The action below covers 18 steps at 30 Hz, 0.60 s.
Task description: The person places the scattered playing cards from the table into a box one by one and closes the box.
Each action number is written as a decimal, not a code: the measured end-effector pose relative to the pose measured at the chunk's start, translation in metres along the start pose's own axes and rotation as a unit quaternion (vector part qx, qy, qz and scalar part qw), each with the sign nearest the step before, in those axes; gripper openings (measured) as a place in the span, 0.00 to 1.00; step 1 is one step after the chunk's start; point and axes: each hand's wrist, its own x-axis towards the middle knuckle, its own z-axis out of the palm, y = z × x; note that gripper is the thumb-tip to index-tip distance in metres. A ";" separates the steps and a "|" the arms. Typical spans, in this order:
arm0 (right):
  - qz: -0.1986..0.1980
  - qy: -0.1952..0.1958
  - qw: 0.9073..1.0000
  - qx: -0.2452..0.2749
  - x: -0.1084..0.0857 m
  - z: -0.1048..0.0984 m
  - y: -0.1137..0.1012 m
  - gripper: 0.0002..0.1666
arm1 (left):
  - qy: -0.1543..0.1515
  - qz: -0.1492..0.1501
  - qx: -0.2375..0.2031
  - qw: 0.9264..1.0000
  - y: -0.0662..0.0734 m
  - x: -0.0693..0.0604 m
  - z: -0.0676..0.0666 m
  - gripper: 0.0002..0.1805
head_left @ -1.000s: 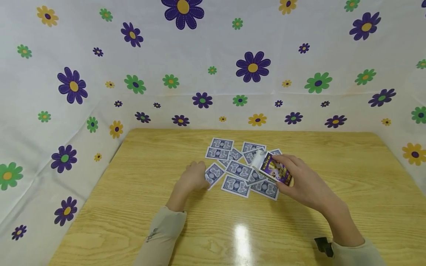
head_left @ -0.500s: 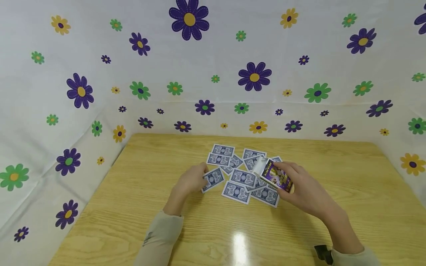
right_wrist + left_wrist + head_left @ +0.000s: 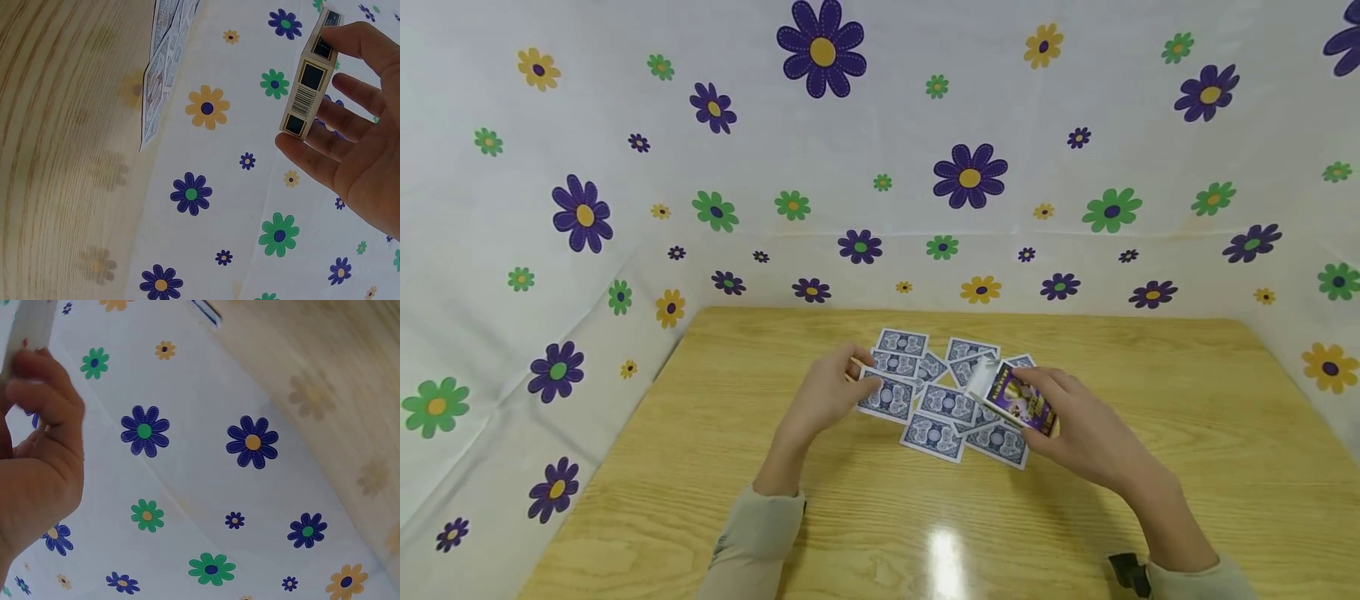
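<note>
1. Because the right hand (image 3: 1086,433) grips the box (image 3: 1024,403) by its sides, its open end faces the scattered cards (image 3: 946,404) unblocked.
2. At their left, the left hand (image 3: 826,390) pinches one card (image 3: 892,400) by its edge, leaving most uncovered.

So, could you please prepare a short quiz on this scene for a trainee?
1. Which hand holds the card box: A) left or B) right?
2. True or false: several cards on the table overlap.
3. Complete the sentence: the left hand pinches a ____ with a blue patterned back.

Key: 1. B, the right hand. 2. True. 3. card.
</note>
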 end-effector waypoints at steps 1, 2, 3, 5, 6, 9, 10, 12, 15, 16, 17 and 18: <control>0.000 -0.001 1.000 0.000 0.000 0.000 0.000 0.40 | 0.001 0.005 -0.025 1.000 0.001 -0.001 0.000 0.14; 0.001 -0.003 1.000 0.001 0.000 0.001 0.000 0.40 | 0.001 0.008 -0.049 0.999 0.003 -0.002 -0.001 0.15; 0.002 -0.004 1.000 0.001 -0.001 0.001 0.000 0.40 | 0.002 0.012 -0.071 0.997 0.005 -0.004 -0.001 0.15; 0.005 -0.006 1.000 0.000 -0.001 0.002 0.000 0.40 | 0.003 0.018 -0.106 0.994 0.008 -0.005 -0.001 0.14; 0.005 -0.007 1.000 -0.001 -0.001 0.003 0.000 0.40 | 0.003 0.022 -0.120 0.993 0.010 -0.006 0.000 0.13; 0.002 -0.006 1.000 -0.004 -0.001 0.004 -0.001 0.40 | 0.011 0.039 -0.147 0.988 0.014 -0.008 0.002 0.10; -0.001 -0.005 1.000 -0.005 -0.001 0.005 -0.001 0.40 | 0.015 0.046 -0.152 0.987 0.016 -0.008 0.003 0.08; -0.006 -0.005 1.000 -0.005 -0.001 0.005 -0.002 0.40 | 0.023 0.059 -0.167 0.984 0.018 -0.009 0.004 0.06; -0.008 -0.007 1.000 -0.006 -0.001 0.005 -0.003 0.40 | 0.034 0.070 -0.183 0.980 0.021 -0.009 0.006 0.05; -0.009 -0.007 1.000 -0.006 0.000 0.005 -0.003 0.40 | 0.036 0.071 -0.189 0.979 0.022 -0.010 0.006 0.06; -0.009 -0.008 1.000 -0.007 0.000 0.005 -0.003 0.40 | 0.037 0.070 -0.194 0.978 0.023 -0.010 0.007 0.07; -0.010 -0.008 1.000 -0.008 0.000 0.004 -0.004 0.40 | 0.036 0.069 -0.197 0.977 0.024 -0.010 0.007 0.07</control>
